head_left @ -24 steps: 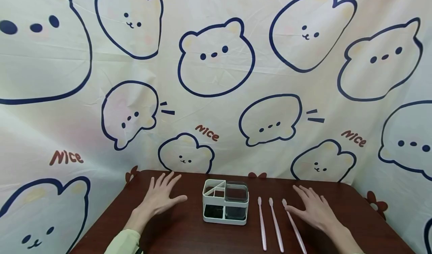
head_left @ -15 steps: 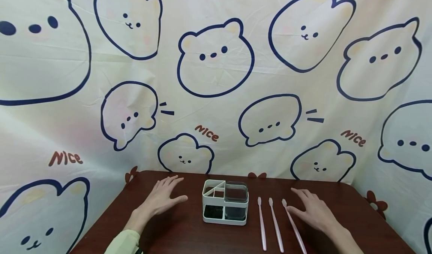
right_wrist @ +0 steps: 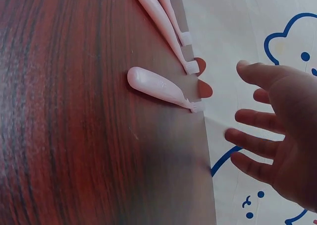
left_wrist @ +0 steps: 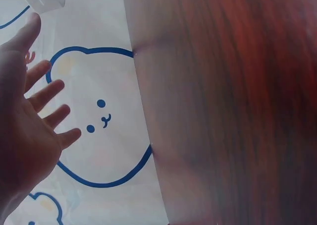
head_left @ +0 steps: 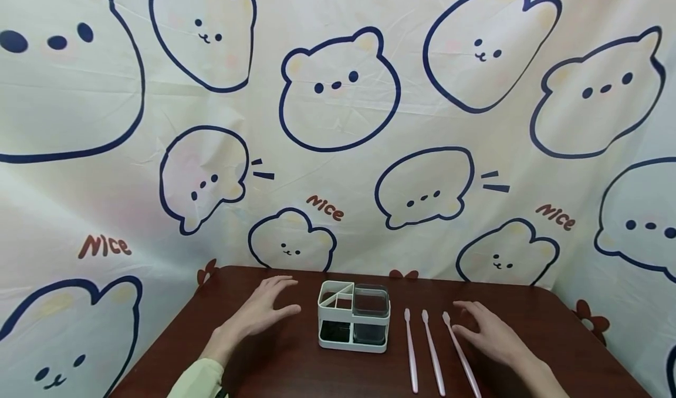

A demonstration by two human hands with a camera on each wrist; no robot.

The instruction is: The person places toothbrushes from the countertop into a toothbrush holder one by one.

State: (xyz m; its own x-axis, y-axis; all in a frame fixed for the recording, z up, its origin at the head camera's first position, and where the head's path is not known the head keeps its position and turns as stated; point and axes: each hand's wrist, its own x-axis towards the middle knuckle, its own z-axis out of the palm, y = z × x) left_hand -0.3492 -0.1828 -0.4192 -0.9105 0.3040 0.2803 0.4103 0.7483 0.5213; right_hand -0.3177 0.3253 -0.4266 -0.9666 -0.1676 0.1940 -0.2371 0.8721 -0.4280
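Note:
Three pink toothbrushes lie on the dark wooden table (head_left: 296, 368), heads toward the back: a left one (head_left: 411, 351), a middle one (head_left: 433, 353) and a slanted right one (head_left: 462, 354). A white toothbrush holder (head_left: 352, 345) with divided slots and a clear cup (head_left: 371, 301) in its right half stands left of them. My left hand (head_left: 260, 310) is held over the table left of the holder, fingers relaxed, holding nothing. My right hand (head_left: 491, 330), also relaxed and holding nothing, is beside the right toothbrush, its thumb near the brush head. In the right wrist view the toothbrushes (right_wrist: 156, 86) show left of that hand.
A white cloth backdrop (head_left: 338, 116) with blue-outlined bear drawings hangs behind the table and along both sides. The table's back edge meets this cloth just beyond the holder and the hands.
The fingers of both hands have lowered from a raised, spread pose. My left hand has shifted slightly to the right. The holder and toothbrushes have stayed in place.

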